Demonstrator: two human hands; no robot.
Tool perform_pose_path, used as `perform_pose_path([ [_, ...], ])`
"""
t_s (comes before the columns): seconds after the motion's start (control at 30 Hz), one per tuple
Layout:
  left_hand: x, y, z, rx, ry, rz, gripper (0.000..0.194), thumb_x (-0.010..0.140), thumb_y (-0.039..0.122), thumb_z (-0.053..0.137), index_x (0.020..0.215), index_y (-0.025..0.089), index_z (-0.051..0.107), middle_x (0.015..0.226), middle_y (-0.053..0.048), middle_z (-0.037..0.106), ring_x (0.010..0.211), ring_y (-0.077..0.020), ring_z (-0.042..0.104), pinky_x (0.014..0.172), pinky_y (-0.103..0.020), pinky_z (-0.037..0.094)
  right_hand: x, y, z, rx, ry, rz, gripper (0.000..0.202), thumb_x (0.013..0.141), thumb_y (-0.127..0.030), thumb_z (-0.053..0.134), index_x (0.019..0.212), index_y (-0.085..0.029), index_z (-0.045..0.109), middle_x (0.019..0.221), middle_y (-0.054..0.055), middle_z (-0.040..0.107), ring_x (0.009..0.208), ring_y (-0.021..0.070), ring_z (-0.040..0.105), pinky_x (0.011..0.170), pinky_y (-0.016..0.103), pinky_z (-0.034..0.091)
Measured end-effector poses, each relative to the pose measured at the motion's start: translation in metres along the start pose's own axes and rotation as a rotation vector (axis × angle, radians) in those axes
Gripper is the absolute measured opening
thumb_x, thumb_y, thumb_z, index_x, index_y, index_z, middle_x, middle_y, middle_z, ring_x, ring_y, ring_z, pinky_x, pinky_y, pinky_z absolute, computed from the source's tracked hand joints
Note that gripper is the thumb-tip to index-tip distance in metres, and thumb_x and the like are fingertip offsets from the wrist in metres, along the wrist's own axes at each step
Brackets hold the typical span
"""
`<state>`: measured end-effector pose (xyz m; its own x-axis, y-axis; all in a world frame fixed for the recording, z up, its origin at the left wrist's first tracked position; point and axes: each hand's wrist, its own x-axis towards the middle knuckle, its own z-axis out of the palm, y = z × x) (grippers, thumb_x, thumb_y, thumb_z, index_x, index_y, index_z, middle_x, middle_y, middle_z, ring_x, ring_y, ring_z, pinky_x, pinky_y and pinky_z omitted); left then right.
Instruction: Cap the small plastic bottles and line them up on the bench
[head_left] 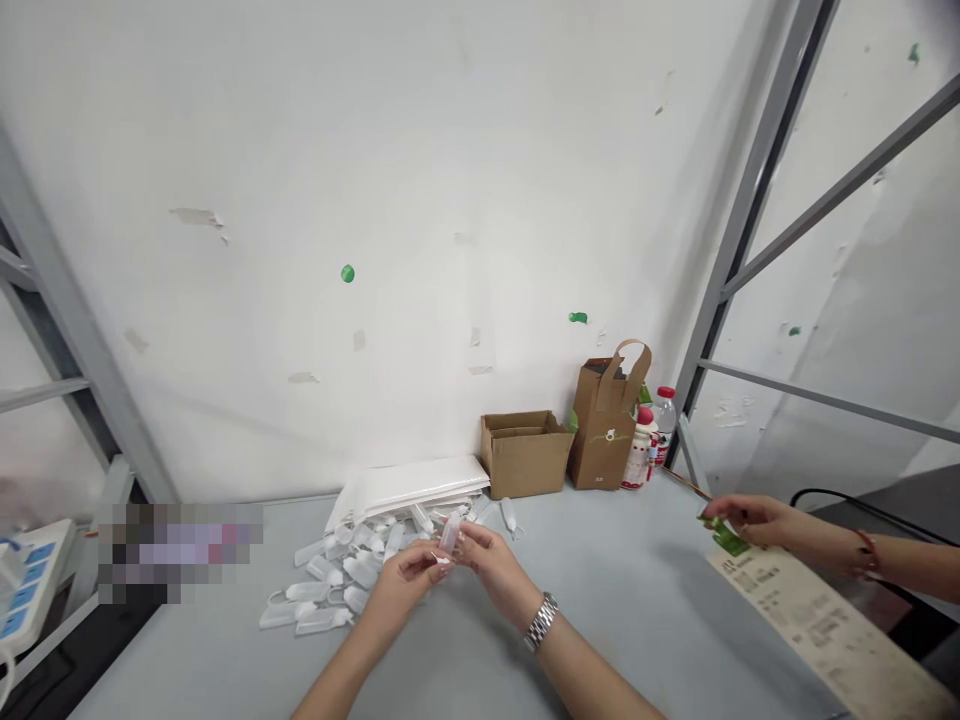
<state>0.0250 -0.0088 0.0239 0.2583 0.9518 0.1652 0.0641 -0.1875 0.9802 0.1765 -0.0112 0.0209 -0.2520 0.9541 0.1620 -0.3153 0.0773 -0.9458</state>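
Both hands, left (414,572) and right (491,560), clamp their grips on one small translucent white plastic tube (451,531), apparently steadying it above the grey bench (600,600).

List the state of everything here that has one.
Cardboard box: open
Kraft paper bag: upright, handle raised
Clear bottle: upright, red cap on
Translucent plastic tube: held between left hand and right hand
Other tubes: loosely heaped
Metal-band wristwatch: worn
Printed paper: held by co-worker's hand
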Motion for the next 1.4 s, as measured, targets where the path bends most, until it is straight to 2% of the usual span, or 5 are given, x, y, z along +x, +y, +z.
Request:
perform_pose_path([
  [0.17,0.0,-0.001,-0.001,0.064,0.021,-0.008,0.024,0.057,0.044,0.068,0.062,0.02,0.07,0.085,-0.008,0.063,0.087,-0.023,0.057,0.075,-0.031,0.048,0.005,0.003,-0.009,0.004,0.24,-0.049,0.033,0.065,-0.047,0.067,0.079,-0.017,0.067,0.079,0.004,0.063,0.08,0.0176,0.058,0.075,0.032,0.044],
  [0.63,-0.007,0.001,0.005,0.112,-0.135,0.011,0.018,0.064,0.038,0.065,0.067,0.021,0.072,0.095,-0.009,0.064,0.091,-0.0223,0.058,0.08,-0.03,0.046,0.005,0.004,-0.007,-0.029,0.331,-0.117,0.026,0.063,-0.042,0.07,0.061,-0.018,0.058,0.057,-0.004,0.052,0.061,0.0131,0.051,0.065,0.029,0.043],
  [1.0,-0.012,0.009,0.018,0.15,-0.039,0.011,0.018,0.063,0.037,0.065,0.069,0.022,0.073,0.089,-0.007,0.065,0.089,-0.0209,0.059,0.082,-0.03,0.046,-0.001,-0.005,-0.004,-0.203,0.538,-0.325,0.024,0.074,-0.042,0.058,0.069,-0.018,0.056,0.069,0.001,0.059,0.069,0.0146,0.054,0.066,0.026,0.043],
  [1.2,-0.014,-0.001,0.021,0.293,0.043,-0.013,0.024,0.061,0.042,0.068,0.049,0.02,0.067,0.086,-0.006,0.063,0.089,-0.0221,0.058,0.083,-0.032,0.044,0.006,-0.013,-0.035,-0.19,0.776,-0.341,0.031,0.074,-0.049,0.053,0.072,-0.018,0.054,0.078,0.004,0.063,0.064,0.0129,0.054,0.064,0.026,0.043],
  [1.4,-0.008,-0.004,0.016,0.231,0.116,0.003,0.031,0.058,0.05,0.065,0.054,0.019,0.068,0.093,-0.009,0.064,0.092,-0.0242,0.058,0.079,-0.031,0.048,0.012,-0.003,-0.053,-0.511,0.357,-0.022,0.028,0.057,-0.039,0.069,0.048,-0.017,0.054,0.048,0.0,0.058,0.044,0.0121,0.049,0.047,0.024,0.039],
])
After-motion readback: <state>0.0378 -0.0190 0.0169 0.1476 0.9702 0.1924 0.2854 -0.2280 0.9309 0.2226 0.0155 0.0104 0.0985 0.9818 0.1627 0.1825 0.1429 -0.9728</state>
